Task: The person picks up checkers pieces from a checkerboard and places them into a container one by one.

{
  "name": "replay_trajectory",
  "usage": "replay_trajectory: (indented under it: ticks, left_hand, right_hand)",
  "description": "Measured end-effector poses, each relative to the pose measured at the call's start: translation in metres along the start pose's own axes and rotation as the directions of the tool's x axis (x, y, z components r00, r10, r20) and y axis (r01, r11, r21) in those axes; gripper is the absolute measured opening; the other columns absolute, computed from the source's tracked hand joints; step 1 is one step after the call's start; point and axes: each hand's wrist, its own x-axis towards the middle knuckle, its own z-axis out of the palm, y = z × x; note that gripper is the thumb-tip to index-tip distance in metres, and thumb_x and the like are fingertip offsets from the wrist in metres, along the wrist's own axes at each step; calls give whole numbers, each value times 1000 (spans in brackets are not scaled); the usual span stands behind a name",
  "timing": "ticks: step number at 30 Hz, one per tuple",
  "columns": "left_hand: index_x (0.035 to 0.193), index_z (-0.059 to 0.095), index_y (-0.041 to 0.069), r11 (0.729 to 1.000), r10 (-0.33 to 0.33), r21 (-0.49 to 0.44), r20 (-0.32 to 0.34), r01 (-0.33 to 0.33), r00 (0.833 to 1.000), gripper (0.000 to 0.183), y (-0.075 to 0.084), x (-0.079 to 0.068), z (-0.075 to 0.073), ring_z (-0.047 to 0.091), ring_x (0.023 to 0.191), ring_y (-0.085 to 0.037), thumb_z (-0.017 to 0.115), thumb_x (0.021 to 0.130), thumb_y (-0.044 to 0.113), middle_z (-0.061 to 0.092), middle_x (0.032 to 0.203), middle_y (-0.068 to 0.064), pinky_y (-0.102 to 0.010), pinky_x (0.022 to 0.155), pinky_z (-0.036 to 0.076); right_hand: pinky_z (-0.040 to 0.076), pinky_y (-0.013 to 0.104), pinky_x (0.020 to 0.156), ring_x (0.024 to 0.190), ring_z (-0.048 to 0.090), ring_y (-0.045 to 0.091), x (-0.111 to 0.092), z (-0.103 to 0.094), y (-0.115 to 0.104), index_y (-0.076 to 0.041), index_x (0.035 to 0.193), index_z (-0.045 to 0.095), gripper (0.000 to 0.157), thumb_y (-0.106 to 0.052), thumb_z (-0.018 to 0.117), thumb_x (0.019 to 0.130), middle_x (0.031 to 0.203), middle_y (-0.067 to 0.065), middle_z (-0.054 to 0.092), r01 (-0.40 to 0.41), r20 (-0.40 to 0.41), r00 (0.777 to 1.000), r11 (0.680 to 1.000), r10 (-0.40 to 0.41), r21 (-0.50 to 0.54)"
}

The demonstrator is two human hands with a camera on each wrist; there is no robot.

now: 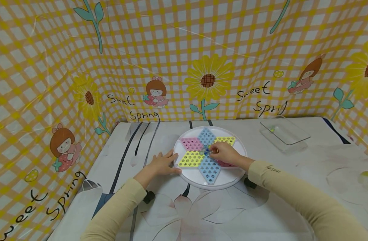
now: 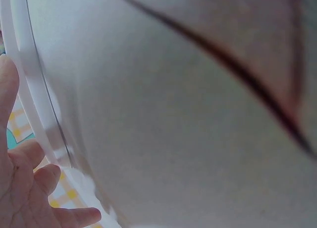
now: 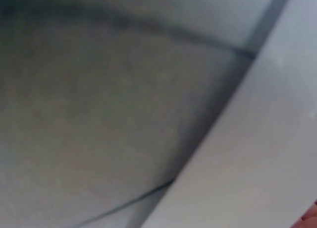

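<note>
A round white Chinese checkers board (image 1: 238, 172) lies on the table, its star made of blue, yellow and pink perforated sections. At its left rim rests my left hand (image 1: 163, 163), fingers spread and thumb along the edge; the left wrist view shows the same hand (image 2: 29, 188) beside the white rim (image 2: 37, 84). My right hand (image 1: 225, 153) is over the star's middle, fingers bent and fingertips pinching a small marble, mostly hidden by them. Several blue and clear glass marbles (image 1: 205, 149) sit close to those fingertips. Only a sliver of hand shows in the right wrist view.
A clear rectangular container (image 1: 288, 135) stands at the back right, with a few small greenish marbles (image 1: 272, 129) in its left end. A checked cloth (image 1: 178, 67) hangs behind the table. A white object with openings (image 1: 91, 185) and a dark blue item (image 1: 102, 204) lie at the left edge.
</note>
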Motion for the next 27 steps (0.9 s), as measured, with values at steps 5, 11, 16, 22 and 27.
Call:
replay_trajectory:
  ticks: [5,11,16,22,27]
  left_hand:
    - [146,26,22,1000,-2,-6,4,2,1000,80,2,-1,-1,13,132,-52,55,81,58,12,154,-2,-63,106,12]
    - [146,25,23,1000,-7,-1,11,7,1000,80,3,-2,-2,12,133,-51,55,81,58,11,154,-2,-62,107,11]
    - [146,27,22,1000,-5,0,10,5,1000,79,3,-2,-3,13,132,-52,56,81,57,13,154,-3,-62,107,11]
    - [146,27,22,1000,-4,-2,3,4,1000,79,3,-2,-2,14,132,-51,55,81,58,13,154,-3,-61,107,12]
    - [145,27,22,1000,-8,-6,2,8,1000,79,2,-2,-1,14,133,-51,56,81,58,13,154,-3,-61,107,12]
  right_hand:
    - [41,23,62,70,47,13,-1,1,1,-3,90,63,14,-13,67,81,75,2,55,9,8,1000,1000,-9,-10]
    - [43,23,62,70,47,13,-2,1,2,-3,87,62,12,-12,67,80,76,2,55,39,10,999,999,-39,-2]
    - [42,22,60,69,47,12,-2,-1,2,-5,89,63,12,-13,67,81,76,1,55,35,17,999,999,-35,15]
    - [42,22,58,68,47,12,-6,-8,2,-5,89,63,11,-12,67,80,75,1,55,82,-23,996,995,-81,60]
    - [40,22,57,67,45,12,-10,-14,7,-5,86,62,11,-10,69,79,75,-1,54,162,-85,984,985,-157,59]
